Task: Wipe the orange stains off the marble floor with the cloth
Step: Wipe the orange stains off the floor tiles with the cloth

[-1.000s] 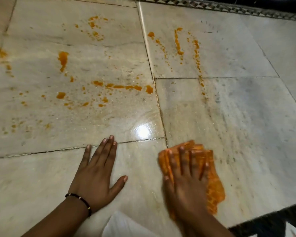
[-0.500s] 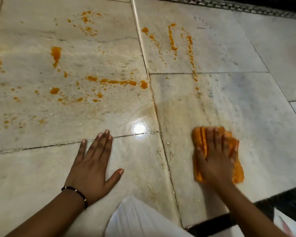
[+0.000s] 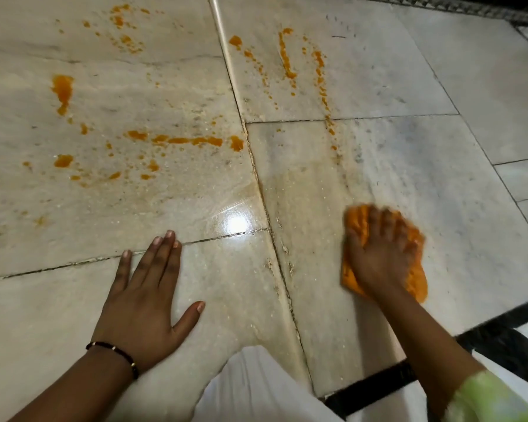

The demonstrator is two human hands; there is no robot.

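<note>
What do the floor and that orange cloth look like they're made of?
Floor: polished stone slabs, likely marble, with grey veining, glossy light glare and thin joints. Cloth under the right hand: soft woven or terry fabric, crumpled; blur hides its weave.

Left hand [image 3: 144, 303] flat on the floor [image 3: 439, 166] near left, right hand [image 3: 378, 257] on the cloth [image 3: 416, 278] near right, stains [image 3: 183, 141] far left and centre
</note>
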